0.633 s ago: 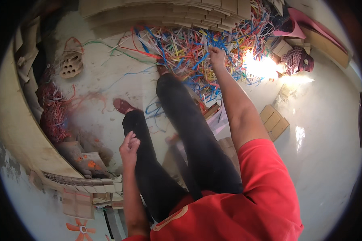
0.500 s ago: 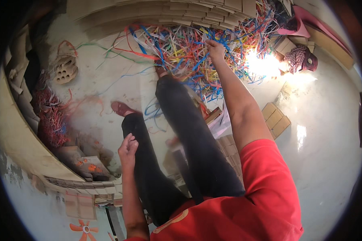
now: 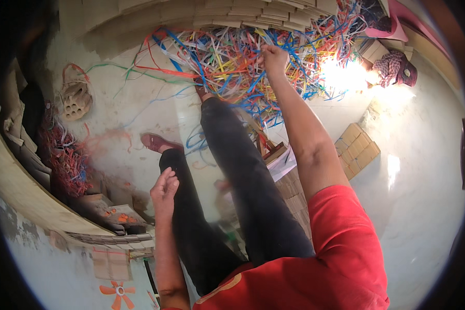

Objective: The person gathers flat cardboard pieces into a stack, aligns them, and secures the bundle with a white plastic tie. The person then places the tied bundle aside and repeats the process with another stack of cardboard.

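Observation:
My left hand (image 3: 164,190) hangs beside my left thigh, its fingers loosely bent and a little apart, with nothing visible in it. My right hand (image 3: 275,61) is stretched far forward at the end of a straight arm, over a large heap of coloured plastic straps (image 3: 232,67). Its fingers are curled in; whether a strap lies between them is hidden. The straps are blue, red, yellow, green and white, tangled across the floor. My right foot stands at the heap's near left edge; my left shoe (image 3: 160,141) rests on bare floor.
Flat cardboard stacks (image 3: 232,15) line the far side. At left are a holed clay brick (image 3: 77,101) and a reddish strap tangle (image 3: 67,160). Tied cardboard bundles (image 3: 357,147) lie at right; a checked cloth (image 3: 390,70) sits beyond. An orange fan (image 3: 119,292) shows at lower left.
My right hand has shifted slightly left and toward the near side. The view has turned a little, sliding the brick and far stacks. My left hand stays low by the thigh.

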Motion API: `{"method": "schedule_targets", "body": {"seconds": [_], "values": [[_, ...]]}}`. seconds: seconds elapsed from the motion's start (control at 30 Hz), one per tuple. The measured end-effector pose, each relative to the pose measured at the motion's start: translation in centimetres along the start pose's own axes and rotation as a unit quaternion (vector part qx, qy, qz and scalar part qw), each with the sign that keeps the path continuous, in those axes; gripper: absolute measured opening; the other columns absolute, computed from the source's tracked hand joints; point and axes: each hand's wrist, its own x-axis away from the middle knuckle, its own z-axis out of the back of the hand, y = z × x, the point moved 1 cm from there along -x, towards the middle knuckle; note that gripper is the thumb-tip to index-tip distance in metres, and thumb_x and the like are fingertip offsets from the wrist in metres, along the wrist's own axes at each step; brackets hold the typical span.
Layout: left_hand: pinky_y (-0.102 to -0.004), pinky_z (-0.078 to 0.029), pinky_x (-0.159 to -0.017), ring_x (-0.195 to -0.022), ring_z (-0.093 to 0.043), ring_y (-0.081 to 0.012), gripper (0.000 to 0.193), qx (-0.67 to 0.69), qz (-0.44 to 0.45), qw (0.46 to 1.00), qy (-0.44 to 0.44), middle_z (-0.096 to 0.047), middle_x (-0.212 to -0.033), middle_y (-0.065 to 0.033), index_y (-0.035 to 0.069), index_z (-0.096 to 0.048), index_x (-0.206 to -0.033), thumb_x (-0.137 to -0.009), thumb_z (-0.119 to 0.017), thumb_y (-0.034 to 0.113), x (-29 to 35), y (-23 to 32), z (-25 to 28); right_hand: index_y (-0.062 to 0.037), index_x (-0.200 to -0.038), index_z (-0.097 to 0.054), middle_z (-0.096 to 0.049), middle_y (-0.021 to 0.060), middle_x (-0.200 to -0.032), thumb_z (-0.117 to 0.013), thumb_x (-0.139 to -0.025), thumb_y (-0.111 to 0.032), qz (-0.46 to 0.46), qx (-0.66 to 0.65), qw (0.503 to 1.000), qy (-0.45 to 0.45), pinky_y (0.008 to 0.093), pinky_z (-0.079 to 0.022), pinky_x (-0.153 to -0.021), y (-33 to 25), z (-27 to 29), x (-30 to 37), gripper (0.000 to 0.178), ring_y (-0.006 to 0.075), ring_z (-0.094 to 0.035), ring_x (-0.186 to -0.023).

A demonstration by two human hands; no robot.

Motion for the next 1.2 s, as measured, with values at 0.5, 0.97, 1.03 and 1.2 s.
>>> {"method": "schedule_targets", "body": {"seconds": [0.5, 0.97, 1.03, 1.2], "values": [[-0.0297, -0.046, -0.091, -0.103, -0.058, -0.0186, 0.044, 0.037, -0.033, 0.998, -0.037, -0.058, -0.117, -0.0141, -0.002, -0.051, -0.128, -0.086, -0.063, 0.008, 0.3, 4.4, -3.9, -0.0084, -0.082, -0.072, -0.067, 0.0166, -0.075, -0.064, -0.073, -0.015, -0.174, 0.094, 0.977, -0.076, 0.0433, -0.051, -0.067, 3.2, -2.2, 0.6, 0.014, 0.0313, -0.067, -0.078], [-0.0304, -0.046, -0.091, -0.100, -0.059, -0.0181, 0.043, -0.008, -0.075, 0.997, -0.021, -0.061, -0.114, -0.0143, -0.001, -0.055, -0.124, -0.082, -0.064, 0.003, 2.0, 7.4, -5.2, -0.0079, -0.088, -0.064, -0.059, 0.0174, -0.091, -0.056, -0.086, -0.024, 0.149, 0.406, 0.901, -0.020, 0.0489, -0.048, -0.064, -6.4, 7.7, 10.8, 0.018, 0.0379, -0.062, -0.074], [-0.0309, -0.046, -0.091, -0.100, -0.060, -0.0195, 0.045, -0.093, -0.131, 0.987, -0.016, -0.062, -0.112, -0.0147, -0.001, -0.055, -0.124, -0.080, -0.065, 0.002, 2.5, 8.6, -6.0, -0.0046, -0.086, -0.056, -0.053, 0.0141, -0.094, -0.054, -0.088, -0.020, 0.152, 0.375, 0.914, -0.029, 0.0462, -0.048, -0.064, -8.4, 8.5, 12.6, 0.015, 0.0352, -0.060, -0.076], [-0.0313, -0.045, -0.092, -0.102, -0.060, -0.0209, 0.047, -0.123, -0.174, 0.974, -0.071, -0.064, -0.111, -0.0151, -0.002, -0.055, -0.123, -0.078, -0.066, 0.004, 4.7, 10.0, -7.6, -0.0094, -0.077, -0.057, -0.054, 0.0100, -0.071, -0.056, -0.074, -0.007, 0.445, 0.090, 0.844, -0.286, 0.0350, -0.047, -0.051, -15.0, 9.4, 27.3, 0.004, 0.0260, -0.060, -0.063]]}}
